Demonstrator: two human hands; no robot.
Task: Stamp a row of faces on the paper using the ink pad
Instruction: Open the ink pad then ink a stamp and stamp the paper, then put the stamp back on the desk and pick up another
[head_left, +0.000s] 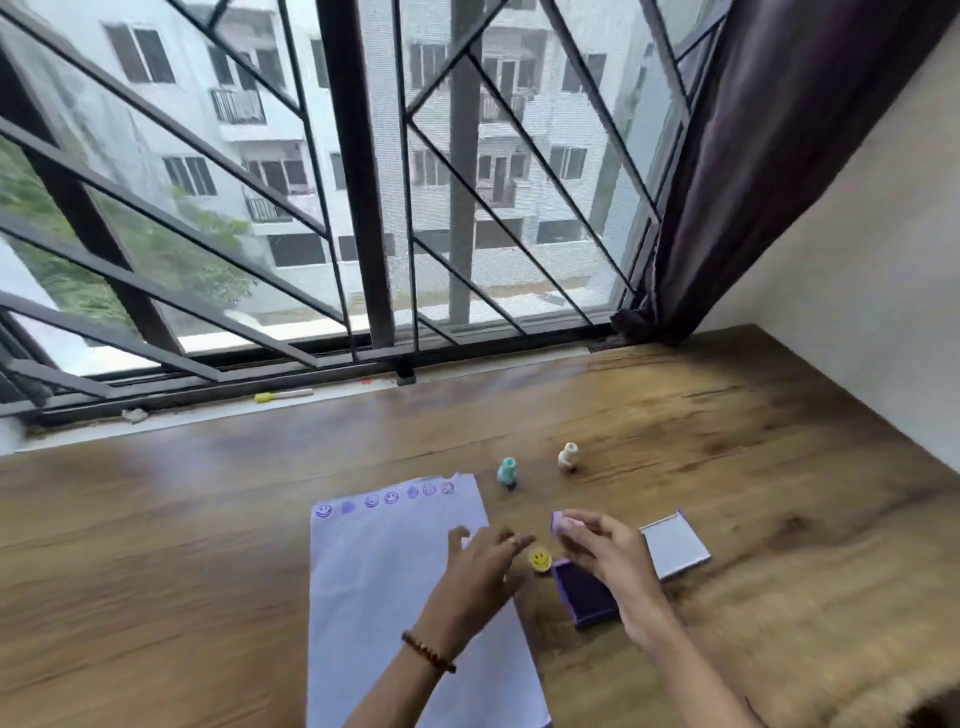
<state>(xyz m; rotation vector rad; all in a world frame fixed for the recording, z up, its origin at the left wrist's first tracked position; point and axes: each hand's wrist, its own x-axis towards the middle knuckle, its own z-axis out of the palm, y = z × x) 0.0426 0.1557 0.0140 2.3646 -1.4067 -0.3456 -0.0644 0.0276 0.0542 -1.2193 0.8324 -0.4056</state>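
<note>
A white sheet of paper (384, 587) lies on the wooden table (727, 441), with a row of several purple face prints along its top edge. My left hand (480, 566) rests flat on the paper's right side, fingers spread. My right hand (605, 551) hovers above the open purple ink pad (584, 597) and pinches a small purple stamp (557, 521) at its fingertips. A yellow smiley stamp (540, 560) stands between my hands. The pad's lid (678, 545) lies to the right.
A teal stamp (507, 472) and a cream stamp (568, 456) stand beyond the paper. A yellow-capped marker (283, 396) lies on the sill under the barred window. A dark curtain (753, 182) hangs at the right, beside a wall.
</note>
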